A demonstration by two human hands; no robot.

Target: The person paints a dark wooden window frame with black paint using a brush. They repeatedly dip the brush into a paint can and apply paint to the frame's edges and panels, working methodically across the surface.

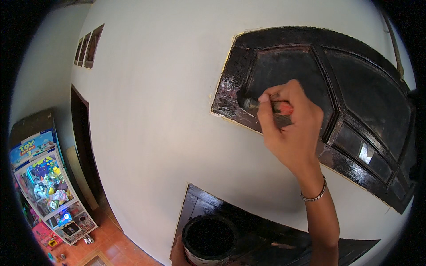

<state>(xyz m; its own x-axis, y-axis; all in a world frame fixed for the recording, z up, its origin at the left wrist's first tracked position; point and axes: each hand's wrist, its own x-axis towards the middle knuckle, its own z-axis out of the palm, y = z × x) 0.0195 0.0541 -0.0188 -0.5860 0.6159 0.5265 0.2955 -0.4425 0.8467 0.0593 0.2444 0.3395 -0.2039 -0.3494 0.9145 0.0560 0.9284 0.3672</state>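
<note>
My right hand (295, 126), with a bracelet at its wrist, pinches a paintbrush (251, 103) that has an orange-red handle end. Its dark bristles rest at the lower left part of a dark brown window frame (230, 86) set in the wall. The wood looks wet and glossy around the brush, and duller brown patches show beneath it. At the bottom, my left hand (178, 253) is wrapped round the side of a paint can (198, 258). Very dark paint fills the can's inside, and most of that hand is cut off by the picture's edge.
A pale wall (155, 111) surrounds the frame. Below it is a second dark glossy wooden panel (270, 224), behind the can. Far down to the left stands a lit toy claw machine (49, 186) on an orange tiled floor (113, 246), beside a dark doorway (82, 133).
</note>
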